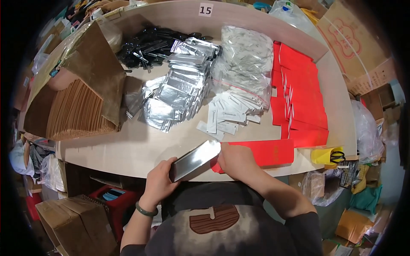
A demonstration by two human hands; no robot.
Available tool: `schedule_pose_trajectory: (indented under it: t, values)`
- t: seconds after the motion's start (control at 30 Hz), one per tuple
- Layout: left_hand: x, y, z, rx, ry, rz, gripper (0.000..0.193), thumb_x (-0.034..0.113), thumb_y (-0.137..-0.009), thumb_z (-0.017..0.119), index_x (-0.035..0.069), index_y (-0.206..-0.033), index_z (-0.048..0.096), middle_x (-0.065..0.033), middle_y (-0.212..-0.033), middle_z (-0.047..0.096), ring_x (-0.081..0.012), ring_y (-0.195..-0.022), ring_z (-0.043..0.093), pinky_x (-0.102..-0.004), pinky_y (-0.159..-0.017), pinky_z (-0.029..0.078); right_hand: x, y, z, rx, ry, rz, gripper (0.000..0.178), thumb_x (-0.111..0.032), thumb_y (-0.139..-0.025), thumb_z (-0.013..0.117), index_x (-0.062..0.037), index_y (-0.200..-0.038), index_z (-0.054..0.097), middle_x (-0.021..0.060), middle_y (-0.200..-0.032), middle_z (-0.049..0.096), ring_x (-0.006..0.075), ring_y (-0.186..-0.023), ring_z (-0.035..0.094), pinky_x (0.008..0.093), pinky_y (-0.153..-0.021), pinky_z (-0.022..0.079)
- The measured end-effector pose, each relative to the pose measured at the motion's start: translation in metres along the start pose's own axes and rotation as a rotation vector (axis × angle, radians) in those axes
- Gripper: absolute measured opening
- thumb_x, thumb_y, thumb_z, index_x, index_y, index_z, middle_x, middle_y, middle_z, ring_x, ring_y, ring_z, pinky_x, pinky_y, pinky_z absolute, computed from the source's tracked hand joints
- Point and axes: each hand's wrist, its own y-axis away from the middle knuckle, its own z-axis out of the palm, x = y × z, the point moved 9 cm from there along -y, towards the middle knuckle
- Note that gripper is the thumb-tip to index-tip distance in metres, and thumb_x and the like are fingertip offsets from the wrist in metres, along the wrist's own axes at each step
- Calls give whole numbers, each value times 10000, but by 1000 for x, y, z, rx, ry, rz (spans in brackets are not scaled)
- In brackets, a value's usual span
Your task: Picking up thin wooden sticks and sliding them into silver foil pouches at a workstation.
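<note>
While hands (160, 178) (238, 161) flank it, silver packet (194, 162) (slanted)

Free tabletop (113, 151) between carton (101, 64) and hands (159, 178)

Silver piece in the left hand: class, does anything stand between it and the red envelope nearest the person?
Yes, the right hand: it covers part of the left end of the red envelope, beside the right end of the silver piece. Nothing else visible stands between them.
</note>
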Motion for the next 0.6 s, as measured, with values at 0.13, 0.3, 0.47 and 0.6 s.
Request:
schedule_pose_trajectory:
  t: [0.13, 0.3, 0.47, 0.6]
  values:
    - [4, -10, 1, -168, -159, 111, 643, 112, -655, 790, 83, -1248, 544, -131, -946, 617, -338, -872, 631, -406, -741, 517, -5, -8, 26, -11, -175, -92, 231, -242, -790, 612, -19, -837, 647, 197, -718, 650, 392, -711, 653, 510, -658, 511]
    - [29, -34, -12, -104, -86, 300, 687, 188, -683, 806, 62, -1291, 512, -141, -1067, 612, -349, -964, 611, -419, -811, 502, -57, -38, -6, 28, -260, -209, 217, -200, -792, 616, -10, -897, 627, 234, -841, 659, 400, -823, 651, 496, -725, 521]
    - [-26, -34, -76, 233, -19, 204, 599, 223, -722, 817, 64, -1247, 577, -149, -1196, 603, -370, -1065, 584, -424, -933, 468, 100, -85, -46, 132, -107, 152, 168, -136, -750, 690, -22, -848, 613, 187, -873, 630, 404, -880, 608, 456, -750, 487]
    - [-98, -20, -176, 667, -29, 52, 263, 4, -792, 712, 26, -1051, 667, -94, -970, 677, -239, -800, 631, -338, -749, 515, 44, -81, -82, 400, 110, -84, 144, -122, -777, 688, -17, -820, 600, 179, -830, 610, 393, -851, 594, 457, -724, 469]
